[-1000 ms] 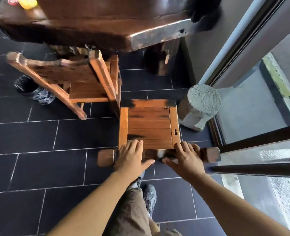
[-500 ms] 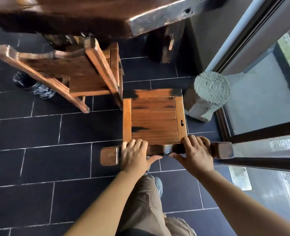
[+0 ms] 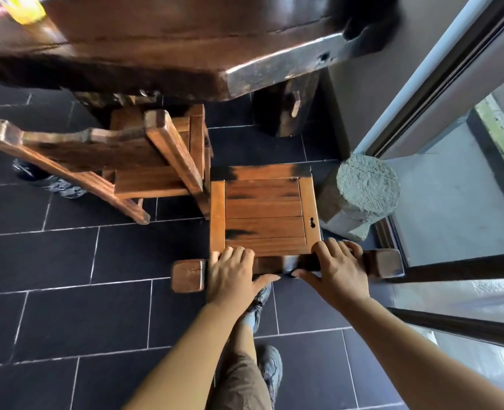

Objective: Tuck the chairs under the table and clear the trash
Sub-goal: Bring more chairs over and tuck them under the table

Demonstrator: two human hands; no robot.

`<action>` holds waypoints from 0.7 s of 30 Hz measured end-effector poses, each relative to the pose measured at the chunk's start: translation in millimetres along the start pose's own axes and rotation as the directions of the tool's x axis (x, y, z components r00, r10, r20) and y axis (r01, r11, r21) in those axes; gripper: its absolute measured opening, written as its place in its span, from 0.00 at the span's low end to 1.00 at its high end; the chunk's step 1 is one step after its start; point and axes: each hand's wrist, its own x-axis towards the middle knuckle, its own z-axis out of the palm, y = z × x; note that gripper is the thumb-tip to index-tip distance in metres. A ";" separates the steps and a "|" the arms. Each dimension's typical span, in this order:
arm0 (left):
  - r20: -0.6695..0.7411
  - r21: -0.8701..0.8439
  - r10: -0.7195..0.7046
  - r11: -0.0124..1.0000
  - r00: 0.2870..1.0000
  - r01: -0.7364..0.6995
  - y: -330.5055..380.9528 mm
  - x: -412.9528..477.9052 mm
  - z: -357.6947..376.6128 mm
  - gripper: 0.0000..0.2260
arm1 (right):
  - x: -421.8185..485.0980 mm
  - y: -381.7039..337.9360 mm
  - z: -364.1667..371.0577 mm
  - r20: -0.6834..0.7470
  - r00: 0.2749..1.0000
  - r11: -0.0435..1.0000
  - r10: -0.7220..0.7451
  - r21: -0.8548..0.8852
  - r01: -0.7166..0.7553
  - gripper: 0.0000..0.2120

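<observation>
A wooden chair (image 3: 264, 214) with a slatted seat stands on the dark tile floor in front of me. My left hand (image 3: 233, 273) and my right hand (image 3: 338, 269) both grip the thick top rail of its backrest. The seat's far edge lies just short of the dark wooden table (image 3: 162, 45) that fills the top of the view. A second wooden chair (image 3: 103, 155) stands to the left, its seat partly under the table, its side touching the first chair. A yellow item (image 3: 23, 8) lies on the table's far left corner.
A rough concrete stump (image 3: 363, 193) stands right of the chair, close to its seat. A glass door frame (image 3: 452, 266) runs along the right. A thick table leg (image 3: 286, 110) is beyond the chair. Another person's shoe (image 3: 46, 179) shows at left. My own shoes are below the backrest.
The chair has slid forward toward the table with both hands on its backrest. My view has shifted, so more of the tabletop shows again.
</observation>
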 end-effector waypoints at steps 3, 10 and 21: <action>-0.011 -0.002 -0.016 1.000 1.000 0.016 -3.6 21.8 -0.4 0.33 | 24.9 4.8 2.0 0.002 1.000 1.000 -0.013 -0.011 0.013 0.26; -0.051 -0.004 -0.014 1.000 0.999 0.014 -16.5 68.1 -2.5 0.32 | 75.2 7.5 2.1 0.018 1.000 1.000 -0.001 0.003 0.001 0.28; -0.095 -0.007 -0.012 1.000 0.995 0.012 -41.8 137.0 -3.9 0.30 | 150.0 7.2 7.8 0.033 0.999 1.000 -0.009 0.000 0.009 0.26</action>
